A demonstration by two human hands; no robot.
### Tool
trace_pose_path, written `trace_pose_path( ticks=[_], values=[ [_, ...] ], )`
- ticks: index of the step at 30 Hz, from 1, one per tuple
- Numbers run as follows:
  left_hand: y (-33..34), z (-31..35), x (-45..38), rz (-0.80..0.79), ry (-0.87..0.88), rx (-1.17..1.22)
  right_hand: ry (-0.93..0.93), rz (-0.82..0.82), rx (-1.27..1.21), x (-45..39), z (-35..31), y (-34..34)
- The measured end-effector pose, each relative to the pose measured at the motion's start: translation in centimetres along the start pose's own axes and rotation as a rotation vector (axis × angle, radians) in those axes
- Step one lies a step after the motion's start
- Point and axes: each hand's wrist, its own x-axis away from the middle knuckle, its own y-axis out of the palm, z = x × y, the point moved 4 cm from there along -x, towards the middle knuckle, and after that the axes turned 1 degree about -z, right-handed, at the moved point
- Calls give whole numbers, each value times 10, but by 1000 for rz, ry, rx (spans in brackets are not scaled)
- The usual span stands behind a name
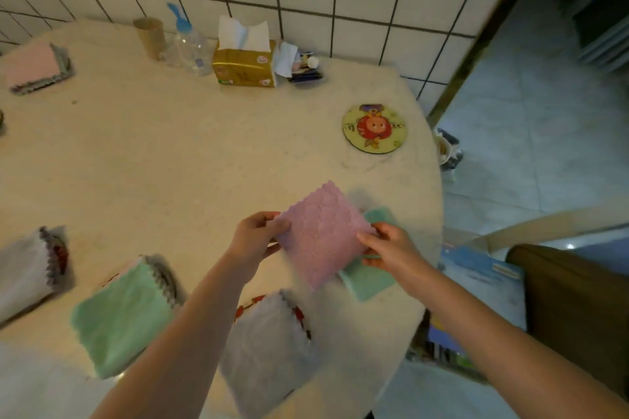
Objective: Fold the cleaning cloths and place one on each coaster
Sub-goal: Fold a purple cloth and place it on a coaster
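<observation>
- Cleaning cloths lie folded along the near edge of the counter point(170, 146): a white cloth point(23, 272) at far left, a green cloth point(122, 316), then a grey-white cloth point(269, 347), each over a coaster that peeks out beneath.
- The left hand point(253, 238) pinches the left corner of a folded pink cloth point(321, 235), held just above the counter.
- The right hand point(391, 247) has its grip clamped on the pink cloth's right corner, over a teal cloth point(369, 281).
- A bare round cartoon coaster point(375, 128) sits farther back right.
</observation>
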Motion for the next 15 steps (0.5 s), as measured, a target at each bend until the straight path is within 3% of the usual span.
trace_pose_path(
  ticks=[7, 15],
  values=[
    [74, 42, -33, -71, 51, -110, -62, 100, 10, -14, -33, -74],
    [136, 122, -133, -35, 157, -281, -76, 214, -21, -117, -105, -118]
  ],
)
